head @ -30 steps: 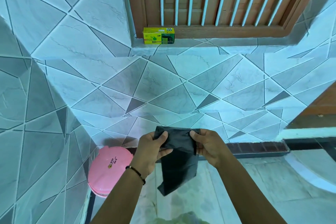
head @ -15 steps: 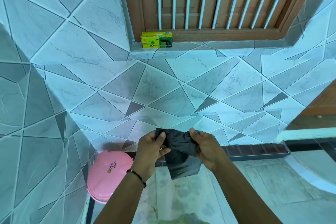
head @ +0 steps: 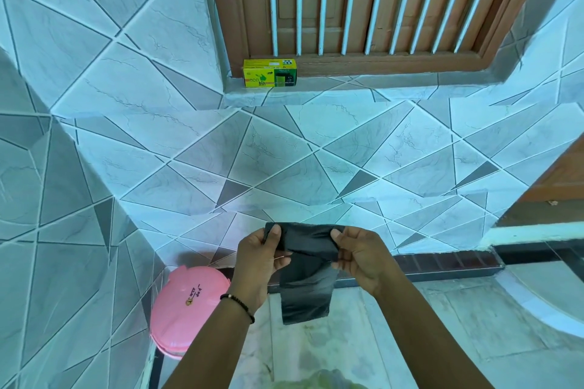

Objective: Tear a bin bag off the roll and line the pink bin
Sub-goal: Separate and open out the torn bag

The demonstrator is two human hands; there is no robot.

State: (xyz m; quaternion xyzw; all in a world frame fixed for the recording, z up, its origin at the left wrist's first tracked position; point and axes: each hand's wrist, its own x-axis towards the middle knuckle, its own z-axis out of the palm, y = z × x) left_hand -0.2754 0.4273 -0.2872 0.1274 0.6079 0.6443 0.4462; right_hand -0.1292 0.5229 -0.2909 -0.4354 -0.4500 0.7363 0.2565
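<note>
A folded black bin bag (head: 306,275) hangs in front of me at chest height. My left hand (head: 257,259) pinches its upper left corner and my right hand (head: 358,254) pinches its upper right edge, with the top band stretched between them. The lower part hangs down as a narrow flat strip. The pink bin (head: 186,301) stands on the floor in the corner at lower left, below my left forearm, with its lid shut. A yellow-green bin bag box (head: 269,73) rests on the window sill above.
Tiled walls meet in a corner at left. A barred wooden window (head: 363,0) sits above the sill. A dark brick-red skirting (head: 442,264) runs along the wall's foot. A wooden door edge (head: 556,180) is at right. Something pale green (head: 319,382) shows at the bottom edge.
The bag's hanging part went from a longer angled drop to a bunched fold, and now hangs as a straighter strip. Both hands kept their grip at the top and the view tilted slightly.
</note>
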